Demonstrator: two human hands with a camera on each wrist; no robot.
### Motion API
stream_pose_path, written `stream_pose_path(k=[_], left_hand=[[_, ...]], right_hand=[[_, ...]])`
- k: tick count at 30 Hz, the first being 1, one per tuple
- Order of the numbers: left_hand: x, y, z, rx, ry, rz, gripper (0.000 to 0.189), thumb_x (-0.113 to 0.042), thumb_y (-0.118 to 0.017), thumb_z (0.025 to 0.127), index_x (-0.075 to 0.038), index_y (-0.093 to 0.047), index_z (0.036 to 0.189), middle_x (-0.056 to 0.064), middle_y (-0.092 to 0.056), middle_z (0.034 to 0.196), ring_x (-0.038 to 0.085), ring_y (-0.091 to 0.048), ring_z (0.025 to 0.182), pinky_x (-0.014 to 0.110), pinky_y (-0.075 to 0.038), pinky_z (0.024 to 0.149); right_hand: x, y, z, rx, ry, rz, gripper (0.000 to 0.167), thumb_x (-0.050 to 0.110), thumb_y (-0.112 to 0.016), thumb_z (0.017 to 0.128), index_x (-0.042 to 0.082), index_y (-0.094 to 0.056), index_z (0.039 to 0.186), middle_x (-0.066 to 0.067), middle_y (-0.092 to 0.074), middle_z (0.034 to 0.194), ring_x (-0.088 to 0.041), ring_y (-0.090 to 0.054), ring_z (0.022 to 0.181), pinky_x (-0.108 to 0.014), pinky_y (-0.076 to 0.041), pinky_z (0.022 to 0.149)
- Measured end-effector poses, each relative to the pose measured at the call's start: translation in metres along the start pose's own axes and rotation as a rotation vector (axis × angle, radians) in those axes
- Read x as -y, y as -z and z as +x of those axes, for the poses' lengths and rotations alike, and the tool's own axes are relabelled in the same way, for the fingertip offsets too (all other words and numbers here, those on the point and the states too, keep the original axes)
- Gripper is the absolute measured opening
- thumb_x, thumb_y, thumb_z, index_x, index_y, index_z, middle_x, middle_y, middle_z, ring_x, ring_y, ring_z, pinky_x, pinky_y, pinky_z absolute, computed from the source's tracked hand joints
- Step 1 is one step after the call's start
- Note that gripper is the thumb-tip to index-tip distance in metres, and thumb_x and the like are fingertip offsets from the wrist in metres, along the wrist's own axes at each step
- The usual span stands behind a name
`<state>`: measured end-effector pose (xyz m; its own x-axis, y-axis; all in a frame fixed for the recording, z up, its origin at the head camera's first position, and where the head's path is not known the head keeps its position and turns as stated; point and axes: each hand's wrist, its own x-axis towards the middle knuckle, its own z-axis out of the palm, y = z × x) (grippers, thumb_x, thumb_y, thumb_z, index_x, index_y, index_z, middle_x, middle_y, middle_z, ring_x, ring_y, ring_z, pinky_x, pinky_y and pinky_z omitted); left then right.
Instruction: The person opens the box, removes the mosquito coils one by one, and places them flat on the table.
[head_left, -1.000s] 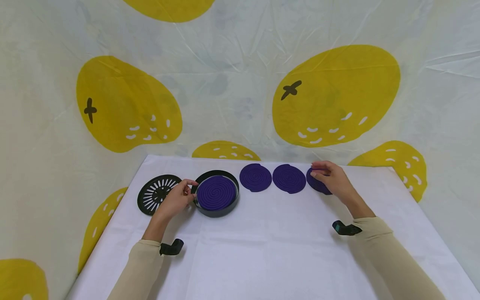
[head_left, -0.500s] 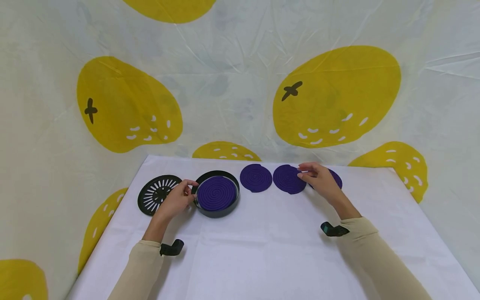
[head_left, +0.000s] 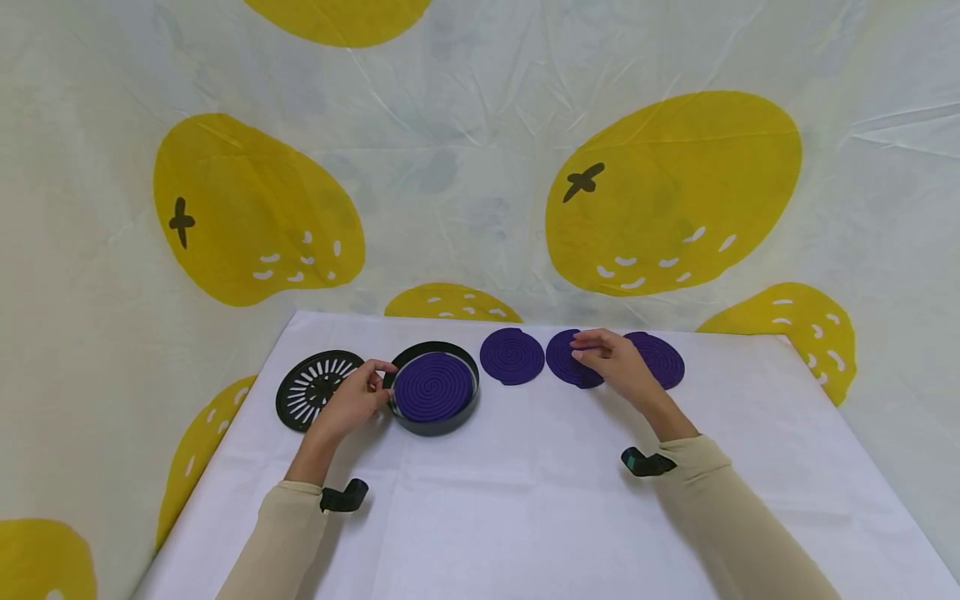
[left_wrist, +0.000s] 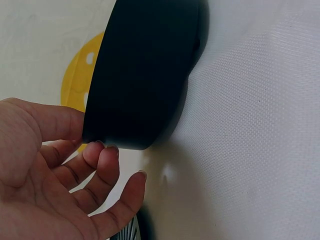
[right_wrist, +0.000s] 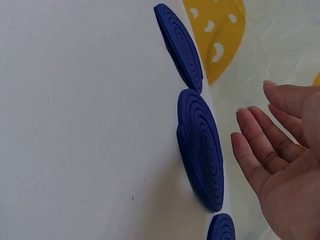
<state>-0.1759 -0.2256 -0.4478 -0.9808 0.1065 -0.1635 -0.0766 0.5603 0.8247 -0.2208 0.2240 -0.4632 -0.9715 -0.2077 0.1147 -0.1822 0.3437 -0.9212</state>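
At nine o'clock on the dark tin, left hand grips it between thumb and curled fingers; purple coil inside; toward three o'clock, right hand over middle loose coil, fingers slightly parted, holding nothing

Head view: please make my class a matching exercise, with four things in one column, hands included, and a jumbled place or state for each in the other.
Column one
1. left hand
2. right hand
3. slotted disc
4. purple coil nearest the left hand

Column two
A. inside the dark round case
B. holding nothing, in front of the middle loose coil as the head camera sees it
C. at the dark round case's rim, fingers touching it
D. flat on the white cloth, partly hidden by a hand

Right pairs: 1-C, 2-B, 3-D, 4-A
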Motion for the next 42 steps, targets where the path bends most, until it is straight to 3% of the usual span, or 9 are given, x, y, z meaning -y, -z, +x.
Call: stream_pose_path(k=[9,20,29,42], left_hand=[[0.000,0.000,0.000,-0.007,0.006,0.005,0.040,-0.003,-0.063,0.095,-0.007,-0.055,0.134,0.008,-0.048,0.092,0.020,-0.050,0.077,0.031,-0.043,0.063],[0.001,-0.001,0.001,-0.004,0.000,0.002,0.040,-0.002,-0.063,0.095,-0.006,-0.055,0.133,0.007,-0.047,0.092,0.020,-0.050,0.077,0.031,-0.043,0.062],[0.002,-0.001,0.001,-0.002,-0.012,0.010,0.040,-0.002,-0.063,0.095,-0.005,-0.054,0.134,0.007,-0.047,0.091,0.018,-0.050,0.076,0.030,-0.042,0.062],[0.001,-0.002,0.001,-0.008,-0.005,0.008,0.040,-0.001,-0.063,0.095,-0.006,-0.054,0.134,0.007,-0.048,0.089,0.019,-0.050,0.073,0.030,-0.042,0.062]], right_hand=[[0.007,-0.015,0.004,0.022,-0.017,-0.013,0.036,0.011,-0.070,0.096,-0.006,-0.062,0.127,-0.024,-0.066,0.124,-0.014,-0.068,0.098,-0.015,-0.052,0.081],[0.016,-0.032,0.010,0.072,0.004,-0.029,0.031,0.007,-0.070,0.095,-0.006,-0.064,0.123,-0.022,-0.069,0.119,-0.032,-0.068,0.104,-0.015,-0.051,0.081],[0.026,-0.047,0.013,0.101,0.059,-0.046,0.030,0.004,-0.070,0.094,-0.007,-0.066,0.121,-0.025,-0.070,0.116,-0.030,-0.070,0.101,-0.018,-0.053,0.077],[0.041,-0.078,0.018,0.178,0.055,-0.035,0.028,0.005,-0.070,0.094,-0.004,-0.067,0.121,-0.024,-0.070,0.116,-0.028,-0.071,0.103,-0.023,-0.054,0.084]])
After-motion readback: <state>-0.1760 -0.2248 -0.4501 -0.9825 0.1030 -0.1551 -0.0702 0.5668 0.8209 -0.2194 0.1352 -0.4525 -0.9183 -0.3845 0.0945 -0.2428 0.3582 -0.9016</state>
